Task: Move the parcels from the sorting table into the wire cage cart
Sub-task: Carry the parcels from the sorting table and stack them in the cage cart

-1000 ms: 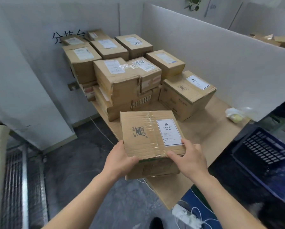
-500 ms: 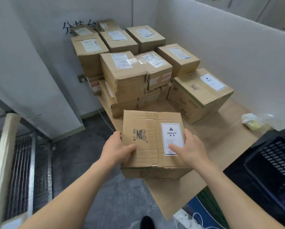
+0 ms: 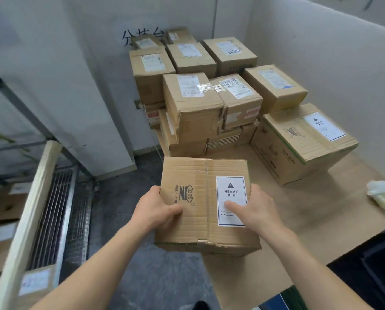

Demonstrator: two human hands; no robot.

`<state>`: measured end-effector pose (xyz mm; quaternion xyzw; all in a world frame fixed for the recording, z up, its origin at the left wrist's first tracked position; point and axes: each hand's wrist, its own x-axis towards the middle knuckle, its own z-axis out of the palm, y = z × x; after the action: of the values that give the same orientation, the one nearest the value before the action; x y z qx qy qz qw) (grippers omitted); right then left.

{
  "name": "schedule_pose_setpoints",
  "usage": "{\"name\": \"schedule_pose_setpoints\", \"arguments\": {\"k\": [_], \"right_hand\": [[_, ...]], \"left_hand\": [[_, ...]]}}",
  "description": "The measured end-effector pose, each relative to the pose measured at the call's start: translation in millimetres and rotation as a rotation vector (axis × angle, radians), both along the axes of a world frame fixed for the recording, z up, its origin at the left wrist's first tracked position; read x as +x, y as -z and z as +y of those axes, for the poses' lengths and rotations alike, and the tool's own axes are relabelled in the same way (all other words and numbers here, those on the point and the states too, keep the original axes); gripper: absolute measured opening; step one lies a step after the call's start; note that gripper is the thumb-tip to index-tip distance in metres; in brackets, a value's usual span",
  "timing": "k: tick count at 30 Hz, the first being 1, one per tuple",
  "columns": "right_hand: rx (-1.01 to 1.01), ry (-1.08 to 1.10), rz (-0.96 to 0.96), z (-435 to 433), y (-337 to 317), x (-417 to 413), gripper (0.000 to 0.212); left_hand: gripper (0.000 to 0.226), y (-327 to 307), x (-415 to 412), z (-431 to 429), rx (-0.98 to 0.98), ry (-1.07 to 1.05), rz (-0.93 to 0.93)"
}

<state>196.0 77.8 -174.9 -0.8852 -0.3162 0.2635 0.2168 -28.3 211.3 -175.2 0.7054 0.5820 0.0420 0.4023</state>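
Note:
A brown cardboard parcel (image 3: 200,198) with a white HEAVY label is lifted at the near left corner of the sorting table (image 3: 321,209). My left hand (image 3: 155,209) grips its left side with the thumb on top. My right hand (image 3: 254,209) grips its right side, thumb lying across the label. Several more taped parcels (image 3: 193,108) are stacked at the back of the table, and a large HEAVY-labelled box (image 3: 303,142) stands to the right. The wire cage cart (image 3: 53,209) is at the left, with boxes (image 3: 6,206) inside it.
White partition walls close in the table at the back and right. A crumpled plastic bag (image 3: 383,194) lies at the table's right edge. A dark crate (image 3: 383,265) sits low at the right. Grey floor lies between the cart and the table.
The view has swung left, bringing the wire cage cart further into view. The held parcel has come away from the stack toward the table's left corner, still in both hands.

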Motion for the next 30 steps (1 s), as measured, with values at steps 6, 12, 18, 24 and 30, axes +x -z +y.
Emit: {"name": "schedule_pose_setpoints", "arguments": {"k": [6,12,18,24,30], "right_hand": [[0.017,-0.131,-0.016,43,-5,-48,0.065],[-0.008,-0.213,-0.034,94,-6,-118,0.052],[0.019,-0.344,-0.027,170,-11,-219,0.054],[0.078,-0.490,-0.015,240,-24,-317,0.053],[0.102,-0.652,0.022,295,-32,-400,0.055]], "left_hand": [[0.058,0,-59,19,0.005,-0.105,-0.003],[0.060,-5,-138,50,-0.006,-0.159,-0.018],[0.057,-9,-248,92,0.022,-0.282,-0.061],[0.043,-27,-349,119,0.098,-0.389,-0.124],[0.067,-28,-432,128,0.145,-0.553,-0.178]]}}
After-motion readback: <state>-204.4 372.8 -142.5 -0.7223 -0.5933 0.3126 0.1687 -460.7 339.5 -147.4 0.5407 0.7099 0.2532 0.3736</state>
